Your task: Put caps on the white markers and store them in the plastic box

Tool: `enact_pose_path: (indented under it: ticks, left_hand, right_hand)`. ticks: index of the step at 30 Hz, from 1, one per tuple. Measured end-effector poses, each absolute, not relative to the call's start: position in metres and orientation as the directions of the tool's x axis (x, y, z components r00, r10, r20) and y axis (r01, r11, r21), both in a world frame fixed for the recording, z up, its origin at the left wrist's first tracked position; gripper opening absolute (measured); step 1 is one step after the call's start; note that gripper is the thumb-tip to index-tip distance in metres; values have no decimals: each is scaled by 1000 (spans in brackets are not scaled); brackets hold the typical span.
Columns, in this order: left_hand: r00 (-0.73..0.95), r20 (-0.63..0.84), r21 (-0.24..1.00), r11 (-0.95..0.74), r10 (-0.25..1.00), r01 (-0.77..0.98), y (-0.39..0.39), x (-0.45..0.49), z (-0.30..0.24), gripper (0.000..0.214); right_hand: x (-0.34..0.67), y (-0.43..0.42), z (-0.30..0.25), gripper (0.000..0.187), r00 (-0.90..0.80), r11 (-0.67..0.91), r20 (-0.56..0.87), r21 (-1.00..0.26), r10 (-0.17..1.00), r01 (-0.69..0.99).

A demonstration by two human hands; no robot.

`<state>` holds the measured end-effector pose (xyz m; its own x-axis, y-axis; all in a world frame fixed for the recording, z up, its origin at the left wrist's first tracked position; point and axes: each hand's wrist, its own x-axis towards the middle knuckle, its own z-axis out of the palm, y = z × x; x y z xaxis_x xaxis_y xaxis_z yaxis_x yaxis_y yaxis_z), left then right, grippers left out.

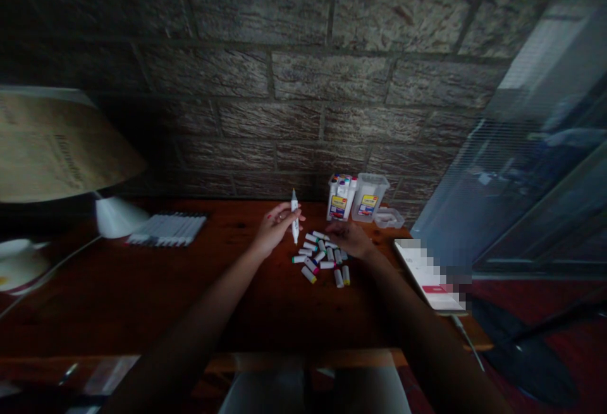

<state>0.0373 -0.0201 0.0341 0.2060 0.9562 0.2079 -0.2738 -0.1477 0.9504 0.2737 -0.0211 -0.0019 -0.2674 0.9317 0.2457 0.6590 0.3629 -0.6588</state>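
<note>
My left hand (279,224) is closed around a white marker (294,219), held upright above the table. The marker's grey upper tip shows, and its lower end looks uncapped as well. Below and to the right lies a loose pile of marker caps (311,266), white with coloured ends in yellow, pink, green and blue. My right hand (351,238) hovers low over the far right side of this pile, fingers bent and pointing left. Its fingertips are close to a white cap (321,235); whether they touch it is too dark to see.
Behind the pile stand a clear case of capped markers (340,202), an open clear box (368,199) and its lid (389,217). A row of markers (168,229), a lamp (118,217) and a mug (19,265) are left. A tablet (427,275) lies at the right edge.
</note>
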Motion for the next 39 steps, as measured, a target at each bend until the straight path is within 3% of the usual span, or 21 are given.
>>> enact_pose_path:
  ticks: [10, 18, 28, 32, 39]
  left_hand:
    - [213, 172, 968, -124, 962, -219, -22, 39, 37, 56]
    - [238, 241, 963, -201, 941, -181, -20, 38, 30, 44]
    - [263, 273, 959, -242, 925, -146, -20, 39, 30, 39]
    - [256, 274, 958, -239, 927, -158, -20, 39, 29, 41]
    - [239, 274, 958, -242, 931, -155, -20, 40, 29, 41]
  right_hand:
    - [274, -19, -5, 14, -248, 358, 258, -683, 934, 636]
    - [273, -16, -4, 18, -144, 411, 386, -821, 911, 397]
    - [274, -13, -4, 24, -36, 292, 295, -907, 955, 303]
    - [268, -13, -12, 27, -97, 343, 330, -876, 939, 338]
    - [254, -19, -12, 37, -135, 484, 503, -671, 854, 562]
